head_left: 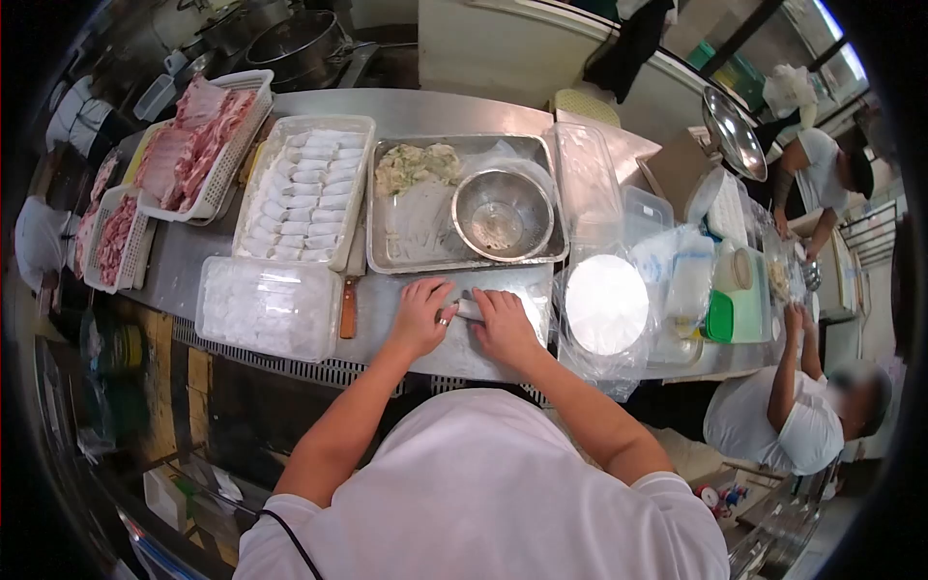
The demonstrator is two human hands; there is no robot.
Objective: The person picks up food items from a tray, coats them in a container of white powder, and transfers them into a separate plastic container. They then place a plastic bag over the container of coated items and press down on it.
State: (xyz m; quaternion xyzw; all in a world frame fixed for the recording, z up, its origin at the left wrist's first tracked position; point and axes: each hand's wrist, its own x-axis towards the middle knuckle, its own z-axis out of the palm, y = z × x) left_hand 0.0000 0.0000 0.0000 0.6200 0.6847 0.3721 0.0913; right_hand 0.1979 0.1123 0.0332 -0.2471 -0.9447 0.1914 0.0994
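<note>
Head view, and the action was all at the left hand (422,316) and right hand (506,326), close together at the near side of the bench (377,302)! Between them sat the roll (469,309), small and white, low against the metal. The left hand curled at its left end; the right hand lay over the other, fingers bent down onto it. Whether either one truly pinched it, you couldn't tell: the fingers hid too much. Shaping or closing the roll looked like the step in hand, judging by that two-ended contact. And the next move? It seemed to call for light, even pressure from both sides, snug without squashing the ends.

Just beyond, the tray (416,213) carried a heap of pale mix (416,167) and a bowl (480,208) with scraps at its base. To the left lay the knife (348,309), wooden handle toward the person, and past it a tub (324,123) held rows of similar white pieces (314,188). Over on the right, a white disc (607,304) sat amid clear plastic; far left, meat (162,174) filled a basket (234,158).
</note>
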